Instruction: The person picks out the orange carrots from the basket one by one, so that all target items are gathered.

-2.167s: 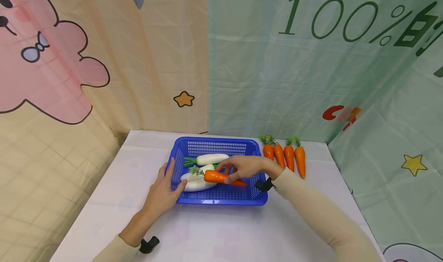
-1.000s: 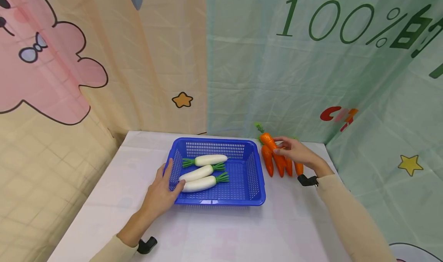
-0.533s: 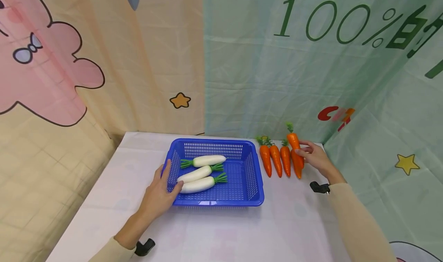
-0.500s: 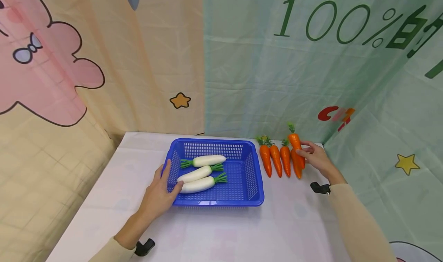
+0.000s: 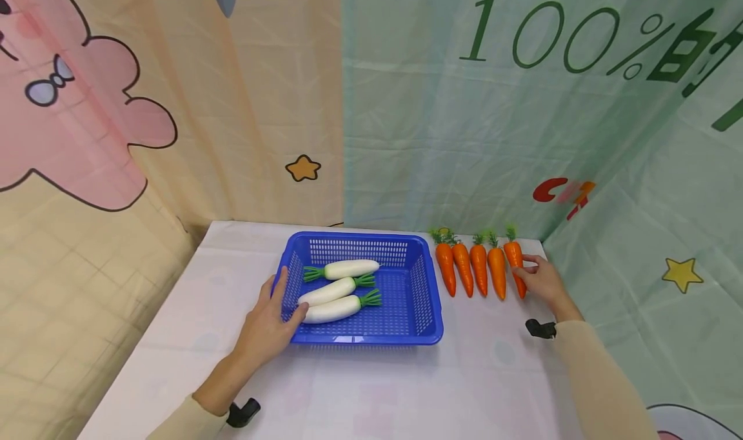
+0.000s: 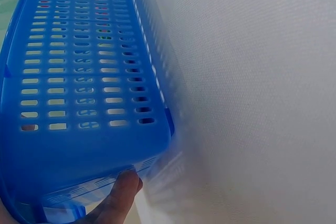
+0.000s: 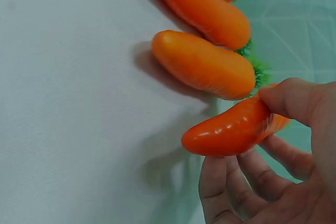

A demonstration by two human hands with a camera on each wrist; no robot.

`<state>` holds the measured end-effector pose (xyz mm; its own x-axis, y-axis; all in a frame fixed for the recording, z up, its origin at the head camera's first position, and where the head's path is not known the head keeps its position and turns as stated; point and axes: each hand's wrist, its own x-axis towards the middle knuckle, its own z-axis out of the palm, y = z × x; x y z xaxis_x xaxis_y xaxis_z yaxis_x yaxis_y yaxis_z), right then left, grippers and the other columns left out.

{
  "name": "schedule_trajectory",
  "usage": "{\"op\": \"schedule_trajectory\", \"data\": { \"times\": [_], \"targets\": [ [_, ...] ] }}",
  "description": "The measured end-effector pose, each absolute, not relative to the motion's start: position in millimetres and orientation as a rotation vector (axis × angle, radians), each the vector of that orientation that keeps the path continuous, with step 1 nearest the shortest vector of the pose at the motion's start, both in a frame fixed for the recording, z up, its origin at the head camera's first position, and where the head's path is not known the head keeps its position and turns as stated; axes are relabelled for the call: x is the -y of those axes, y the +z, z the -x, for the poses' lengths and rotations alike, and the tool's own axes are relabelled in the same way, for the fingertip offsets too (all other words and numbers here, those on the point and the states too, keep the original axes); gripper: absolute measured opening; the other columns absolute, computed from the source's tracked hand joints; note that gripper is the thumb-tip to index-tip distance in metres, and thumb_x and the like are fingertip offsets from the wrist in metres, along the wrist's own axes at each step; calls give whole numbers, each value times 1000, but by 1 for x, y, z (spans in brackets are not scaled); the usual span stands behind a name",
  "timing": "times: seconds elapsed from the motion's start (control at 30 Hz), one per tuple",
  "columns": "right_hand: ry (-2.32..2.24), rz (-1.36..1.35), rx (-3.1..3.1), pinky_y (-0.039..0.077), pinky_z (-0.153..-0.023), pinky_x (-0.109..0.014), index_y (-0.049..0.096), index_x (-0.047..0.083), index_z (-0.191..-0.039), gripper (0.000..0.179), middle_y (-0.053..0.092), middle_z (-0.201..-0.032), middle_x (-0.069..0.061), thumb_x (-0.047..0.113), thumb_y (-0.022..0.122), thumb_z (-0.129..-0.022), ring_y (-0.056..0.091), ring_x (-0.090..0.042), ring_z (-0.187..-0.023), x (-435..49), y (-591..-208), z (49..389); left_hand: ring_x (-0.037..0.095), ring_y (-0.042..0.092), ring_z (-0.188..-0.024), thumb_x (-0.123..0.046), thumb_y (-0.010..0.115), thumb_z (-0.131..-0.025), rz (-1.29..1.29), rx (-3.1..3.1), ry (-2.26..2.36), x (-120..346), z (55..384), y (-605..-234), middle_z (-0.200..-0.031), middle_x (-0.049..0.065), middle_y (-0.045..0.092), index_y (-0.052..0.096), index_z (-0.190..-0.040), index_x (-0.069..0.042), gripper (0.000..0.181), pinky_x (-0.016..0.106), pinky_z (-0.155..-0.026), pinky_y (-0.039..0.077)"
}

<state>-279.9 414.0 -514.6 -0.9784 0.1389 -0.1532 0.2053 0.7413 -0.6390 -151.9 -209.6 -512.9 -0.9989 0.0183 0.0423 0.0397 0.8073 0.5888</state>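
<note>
My left hand (image 5: 266,320) holds the left end of a blue plastic basket (image 5: 426,291), thumb over the rim. In the left wrist view a finger (image 6: 123,192) presses the basket's outer wall (image 6: 79,156). Three white radishes (image 5: 351,270) with green stems lie in the basket's left part. My right hand (image 5: 541,280) pinches an orange carrot (image 5: 513,256) between thumb and fingers at the right end of a row of carrots. In the right wrist view the held carrot (image 7: 228,132) casts a shadow on the cloth, beside another carrot (image 7: 202,64).
Several carrots (image 5: 478,269) lie side by side right of the basket, leafy tops toward the back. A white cloth covers the table (image 5: 371,388). Printed curtains (image 5: 406,137) hang behind and at both sides, close to the table's back edge.
My right hand has carried a carrot from above the basket rightward over the row, then lowered it at the row's right end. The left hand stays on the basket.
</note>
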Motion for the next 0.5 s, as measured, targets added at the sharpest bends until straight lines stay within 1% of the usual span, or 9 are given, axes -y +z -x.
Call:
{"op": "schedule_trajectory", "data": {
  "times": [0.1, 0.2, 0.27, 0.37, 0.43, 0.5],
  "targets": [
    [-991, -278, -2874, 66, -85, -39, 46, -16, -164, 67, 67, -144, -45, 29, 64, -117, 74, -49, -112, -414, -518, 279, 73, 54, -153, -47, 65, -117, 50, 2953, -959, 210, 154, -513, -189, 37, 19, 9, -188, -7, 99, 84, -121, 51],
    [-930, -287, -2866, 68, -94, -48, 46, -16, -164, 67, 67, -147, -45, 29, 63, -117, 75, -48, -114, -415, -522, 277, 73, 55, -152, -48, 65, -117, 54, 2954, -959, 210, 154, -513, -189, 37, 19, 10, -188, -7, 99, 84, -121, 51],
    [-924, -304, -2836, 69, -98, -50, 43, -16, -166, 68, 65, -149, -44, 29, 63, -117, 75, -47, -113, -416, -525, 276, 73, 55, -152, -49, 64, -118, 56, 2957, -959, 210, 154, -513, -189, 37, 20, 10, -188, -7, 99, 84, -121, 51],
    [-934, -323, -2803, 70, -100, -51, 40, -15, -168, 70, 62, -152, -44, 28, 62, -117, 75, -44, -111, -416, -529, 275, 73, 55, -152, -50, 64, -118, 57, 2965, -959, 211, 154, -512, -189, 37, 19, 9, -188, -7, 99, 84, -121, 51],
    [-946, -331, -2797, 69, -104, -54, 39, -14, -169, 70, 60, -153, -44, 28, 61, -117, 73, -45, -114, -415, -530, 275, 72, 54, -153, -50, 64, -118, 58, 2966, -960, 211, 155, -511, -189, 37, 18, 9, -188, -7, 99, 86, -121, 50],
    [-940, -324, -2815, 67, -109, -59, 38, -15, -169, 71, 58, -155, -45, 29, 60, -117, 71, -50, -121, -415, -531, 275, 71, 53, -155, -51, 64, -117, 62, 2968, -955, 211, 156, -509, -189, 37, 18, 9, -188, -7, 100, 86, -122, 49]
  ]
}}
